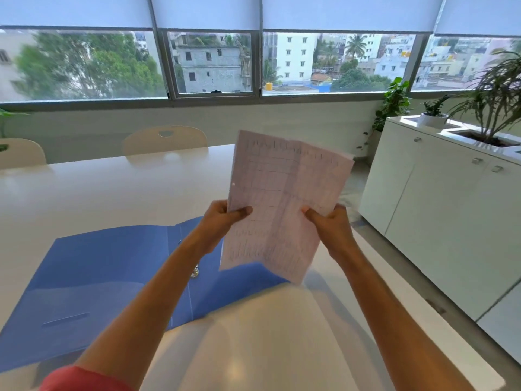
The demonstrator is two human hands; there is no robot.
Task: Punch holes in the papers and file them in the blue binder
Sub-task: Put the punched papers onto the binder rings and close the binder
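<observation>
White counter [84, 193] runs beneath a wall of windows [214, 63] with half-lowered blinds; two pale chairs [166, 141] stand at its far edge. Blue binder [93, 266] lies open flat at left. Left hand [218, 218] and right hand [331, 224] have their fingers clamped on the papers [284, 201], raised above the counter, one punched hole visible. White cabinets [439, 198] with potted plants [490, 97] stand at right.

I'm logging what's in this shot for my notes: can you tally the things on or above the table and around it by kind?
Papers, held up by left hand and right hand: 1 bunch
Blue binder, open on the table: 1
Chairs: 2
White cabinet: 1
Total: 5
</observation>
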